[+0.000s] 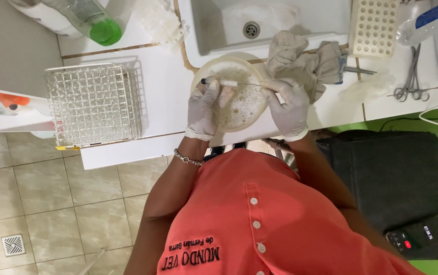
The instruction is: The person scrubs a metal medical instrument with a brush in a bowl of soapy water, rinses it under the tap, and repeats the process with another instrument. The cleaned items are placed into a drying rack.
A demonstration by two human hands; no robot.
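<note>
Centrally, left gloved hand (202,109) gripping a small clear tube (220,83), right gloved hand (289,109) pinching a thin wire (252,84); round foamy basin (239,94) beneath, white bench (163,97)

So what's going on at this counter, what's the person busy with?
A person in white gloves stands at a white counter beside a sink, working over a round basin of foamy water. The left hand holds a small clear tube above the foam, and the right hand holds a thin wire at its mouth. A wire rack stands to the left, a crumpled cloth to the right.
</note>
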